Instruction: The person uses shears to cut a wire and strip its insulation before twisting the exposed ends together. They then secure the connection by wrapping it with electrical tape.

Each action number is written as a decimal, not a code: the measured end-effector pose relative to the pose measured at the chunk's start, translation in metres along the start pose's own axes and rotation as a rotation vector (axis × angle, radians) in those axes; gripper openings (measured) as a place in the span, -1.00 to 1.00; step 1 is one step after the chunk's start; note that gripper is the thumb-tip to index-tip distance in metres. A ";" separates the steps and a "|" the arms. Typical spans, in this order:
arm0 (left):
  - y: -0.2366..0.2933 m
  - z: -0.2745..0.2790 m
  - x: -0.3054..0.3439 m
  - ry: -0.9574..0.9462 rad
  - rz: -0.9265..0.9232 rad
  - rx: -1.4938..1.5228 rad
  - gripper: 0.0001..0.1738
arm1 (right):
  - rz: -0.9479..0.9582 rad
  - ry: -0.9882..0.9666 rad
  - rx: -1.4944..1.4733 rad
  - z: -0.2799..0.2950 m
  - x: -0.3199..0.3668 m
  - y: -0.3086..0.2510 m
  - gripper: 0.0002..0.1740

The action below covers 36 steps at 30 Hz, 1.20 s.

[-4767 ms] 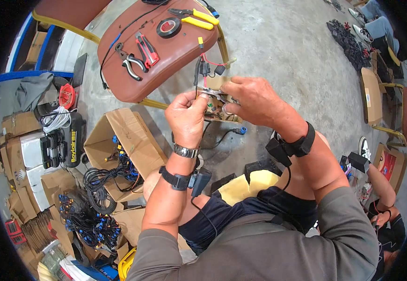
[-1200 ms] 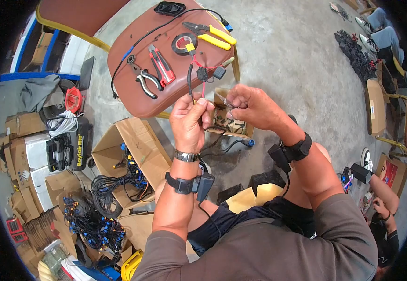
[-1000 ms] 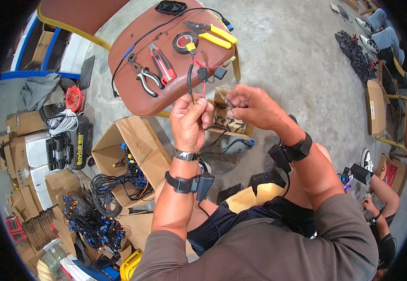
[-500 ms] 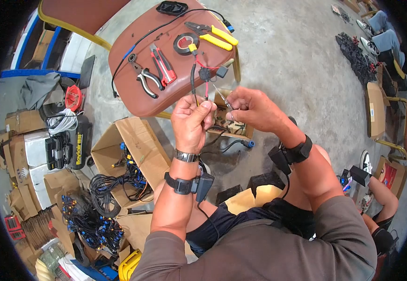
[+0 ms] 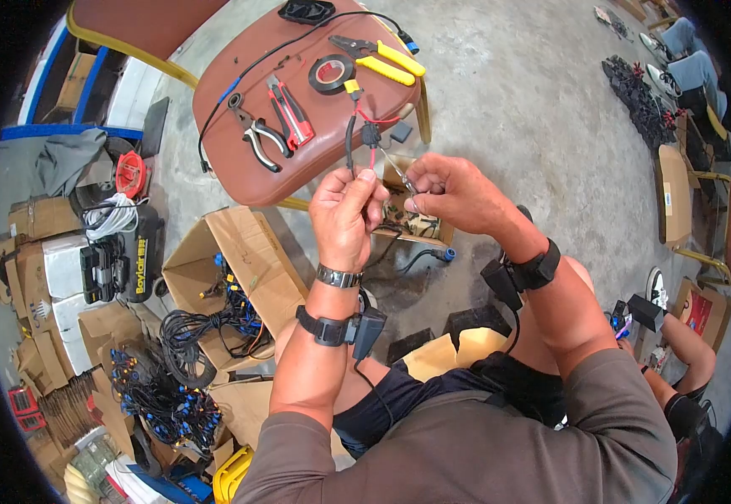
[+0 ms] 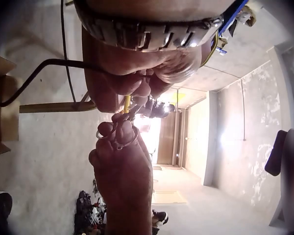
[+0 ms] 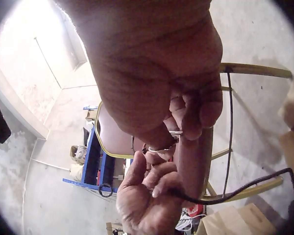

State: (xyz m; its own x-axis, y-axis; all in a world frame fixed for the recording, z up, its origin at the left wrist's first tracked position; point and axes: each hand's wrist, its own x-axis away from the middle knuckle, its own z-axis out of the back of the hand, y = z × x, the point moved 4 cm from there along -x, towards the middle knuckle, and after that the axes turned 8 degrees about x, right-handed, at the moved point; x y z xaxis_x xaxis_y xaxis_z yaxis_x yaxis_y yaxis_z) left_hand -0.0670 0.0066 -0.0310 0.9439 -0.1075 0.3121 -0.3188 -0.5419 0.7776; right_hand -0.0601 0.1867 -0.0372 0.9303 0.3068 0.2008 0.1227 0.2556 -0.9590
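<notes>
Near the middle of the head view, the left hand [image 5: 344, 210] pinched a red wire [image 5: 373, 157] between thumb and fingers, with a dark cable [image 5: 349, 141] running up just left of it. Above the grip, the red wire met a black block [image 5: 370, 134], and a yellow connector [image 5: 352, 86] stood higher, over the chair seat [image 5: 227, 172].

Right of centre, the right hand [image 5: 458, 195] had its fingers curled about a small pair of scissors [image 5: 400, 174], whose loops circled its digits in the left wrist view. The blades pointed to the upper left, close beside the red wire; whether they touched it could not be told.

In the upper part of the frame, pliers [image 5: 256, 141], a red utility knife [image 5: 290, 116], a roll of black tape [image 5: 331, 75] and yellow-handled wire strippers [image 5: 385, 65] lay on the seat. A small open carton [image 5: 447, 236] sat below the hands, with bundled cables [image 5: 168, 399] at lower left.
</notes>
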 end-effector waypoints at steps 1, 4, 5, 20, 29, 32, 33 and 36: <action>-0.001 0.001 0.000 0.002 0.005 -0.008 -0.96 | -0.005 -0.012 0.020 0.000 0.000 -0.002 -0.68; -0.001 0.002 -0.001 0.002 0.018 -0.012 -0.94 | -0.020 -0.033 0.052 0.000 0.000 -0.002 -0.67; -0.001 0.002 -0.001 0.000 0.023 -0.002 -0.94 | -0.026 -0.038 0.058 0.000 0.000 -0.002 -0.67; 0.003 0.004 -0.001 0.010 0.043 0.152 -0.93 | -0.003 -0.026 0.157 0.001 0.001 -0.011 -0.66; 0.004 0.001 -0.001 -0.041 0.008 0.147 -0.86 | 0.004 -0.015 0.142 0.001 0.001 -0.009 -0.66; 0.000 0.002 -0.002 -0.032 0.019 0.122 -0.82 | -0.022 -0.022 0.093 0.000 0.001 -0.007 -0.67; -0.002 0.004 -0.002 -0.025 0.023 0.109 -0.81 | -0.025 -0.023 0.089 0.000 0.001 -0.006 -0.67; -0.003 0.006 -0.004 -0.029 -0.009 0.094 -0.77 | -0.025 -0.023 0.092 0.000 0.000 -0.005 -0.67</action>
State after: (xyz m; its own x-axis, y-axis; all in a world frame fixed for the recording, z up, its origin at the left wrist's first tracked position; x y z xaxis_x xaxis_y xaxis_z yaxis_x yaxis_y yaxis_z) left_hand -0.0692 0.0034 -0.0376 0.9494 -0.1257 0.2878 -0.3018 -0.6190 0.7251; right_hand -0.0607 0.1857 -0.0323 0.9192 0.3199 0.2297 0.1122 0.3463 -0.9314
